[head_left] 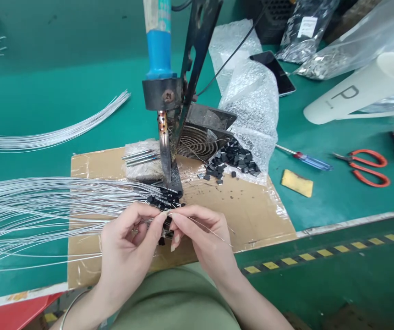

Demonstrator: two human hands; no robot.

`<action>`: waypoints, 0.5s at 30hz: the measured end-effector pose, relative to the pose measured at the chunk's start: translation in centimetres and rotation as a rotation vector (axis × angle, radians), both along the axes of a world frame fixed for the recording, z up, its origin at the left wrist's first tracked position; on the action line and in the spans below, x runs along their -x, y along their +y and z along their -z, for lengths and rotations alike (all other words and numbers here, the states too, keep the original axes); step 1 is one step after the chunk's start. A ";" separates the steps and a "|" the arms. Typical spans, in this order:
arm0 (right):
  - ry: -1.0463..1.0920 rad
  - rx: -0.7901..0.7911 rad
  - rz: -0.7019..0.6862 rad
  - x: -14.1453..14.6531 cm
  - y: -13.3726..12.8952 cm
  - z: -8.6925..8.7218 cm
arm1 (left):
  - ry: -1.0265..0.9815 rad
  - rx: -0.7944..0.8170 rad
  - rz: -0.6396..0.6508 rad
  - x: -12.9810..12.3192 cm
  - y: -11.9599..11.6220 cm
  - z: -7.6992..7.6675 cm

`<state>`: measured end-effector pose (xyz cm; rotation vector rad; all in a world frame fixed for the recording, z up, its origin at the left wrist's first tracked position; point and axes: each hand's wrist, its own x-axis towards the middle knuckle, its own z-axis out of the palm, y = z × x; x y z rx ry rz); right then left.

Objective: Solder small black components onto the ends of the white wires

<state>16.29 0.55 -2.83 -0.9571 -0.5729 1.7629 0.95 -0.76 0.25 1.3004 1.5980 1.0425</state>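
My left hand (pixel 128 243) is closed in a pinch, fingertips meeting those of my right hand over the cardboard. A white wire (pixel 80 258) runs from the left into it. My right hand (pixel 205 233) pinches a thin wire (pixel 214 233), whose loose end sticks out to the right. What lies right between the fingertips is too small to make out. Just beyond my hands, a bundle of white wires (pixel 90 192) ends in small black connectors (pixel 169 198). Above them a blue-handled soldering iron (pixel 159 55) hangs tip down in a black metal stand (pixel 197 41).
The cardboard sheet (pixel 252 220) bears loose black connectors (pixel 240 158) on bubble wrap (pixel 255 101), beside a round fan (pixel 197 142). Rightward lie a screwdriver (pixel 307 159), a yellow sponge (pixel 297 183), orange-handled cutters (pixel 369 167) and a white cup (pixel 351 96). Another wire bundle (pixel 62 134) lies left.
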 end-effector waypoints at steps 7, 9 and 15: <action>-0.027 0.024 -0.018 -0.3 0.2 -0.4 | 0.048 -0.027 0.030 0.1 -0.2 -0.1; -0.020 0.044 -0.035 -0.4 0.3 -0.4 | 0.066 -0.034 0.039 0.0 -0.2 -0.2; 0.056 0.114 -0.102 -1.0 0.7 -0.5 | 0.114 -0.025 0.076 0.2 -0.1 -0.4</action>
